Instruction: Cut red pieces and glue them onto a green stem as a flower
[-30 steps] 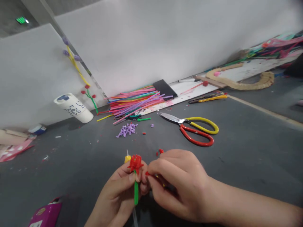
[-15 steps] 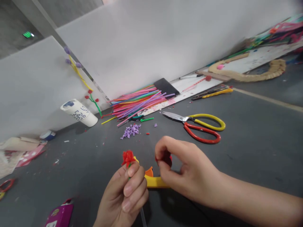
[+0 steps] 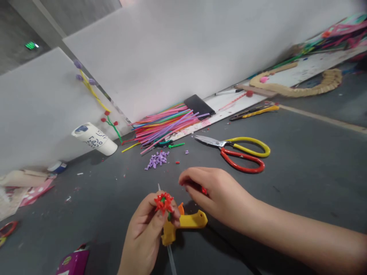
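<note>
A small red flower with a green centre (image 3: 164,202) is pinched in my left hand (image 3: 147,229), its face turned toward the camera. Just right of it, my right hand (image 3: 218,191) has thumb and fingers curled together, with small red pieces (image 3: 204,190) showing inside the palm. A yellow glue gun (image 3: 190,220) with an orange trigger lies on the table below and between the hands, partly hidden by my left hand. Its clear glue stick (image 3: 171,259) points toward the bottom edge.
Scissors (image 3: 223,143), purple bits (image 3: 157,160) and colourful strips (image 3: 169,124) lie beyond the hands. A white cup (image 3: 99,141) holding stems leans at the left. A purple box (image 3: 73,262) sits lower left, a yellow-handled cutter (image 3: 258,112) at back right.
My left hand has tilted the flower toward the camera and shifted slightly right. My right hand has moved a little left and turned, uncovering the glue gun's handle.
</note>
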`<action>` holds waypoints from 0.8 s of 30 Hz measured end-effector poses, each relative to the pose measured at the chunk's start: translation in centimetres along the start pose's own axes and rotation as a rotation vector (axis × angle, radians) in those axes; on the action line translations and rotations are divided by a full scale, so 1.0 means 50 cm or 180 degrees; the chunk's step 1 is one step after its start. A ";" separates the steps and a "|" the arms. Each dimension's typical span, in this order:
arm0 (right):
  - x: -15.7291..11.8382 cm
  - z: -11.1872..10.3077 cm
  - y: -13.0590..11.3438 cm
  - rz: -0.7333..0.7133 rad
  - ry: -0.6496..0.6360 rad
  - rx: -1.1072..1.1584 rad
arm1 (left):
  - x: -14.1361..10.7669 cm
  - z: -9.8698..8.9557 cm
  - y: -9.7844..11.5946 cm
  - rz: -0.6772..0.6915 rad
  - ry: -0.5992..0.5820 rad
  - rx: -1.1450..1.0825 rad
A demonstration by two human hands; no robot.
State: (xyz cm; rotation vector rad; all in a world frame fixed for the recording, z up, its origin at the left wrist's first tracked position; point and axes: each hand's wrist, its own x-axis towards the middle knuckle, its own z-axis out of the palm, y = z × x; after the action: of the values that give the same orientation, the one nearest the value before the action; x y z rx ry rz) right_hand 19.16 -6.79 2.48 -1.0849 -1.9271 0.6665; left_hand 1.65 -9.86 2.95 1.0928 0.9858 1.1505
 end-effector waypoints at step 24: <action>-0.033 0.003 -0.060 -0.1003 0.0616 0.0578 | -0.020 0.013 -0.005 0.1783 0.0688 0.1261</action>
State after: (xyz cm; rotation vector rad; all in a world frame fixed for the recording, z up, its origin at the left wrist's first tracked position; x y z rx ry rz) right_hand 18.21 -9.72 4.02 -0.6871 -1.7800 0.5273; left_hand 2.16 -10.97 2.87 1.6566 1.1424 1.5887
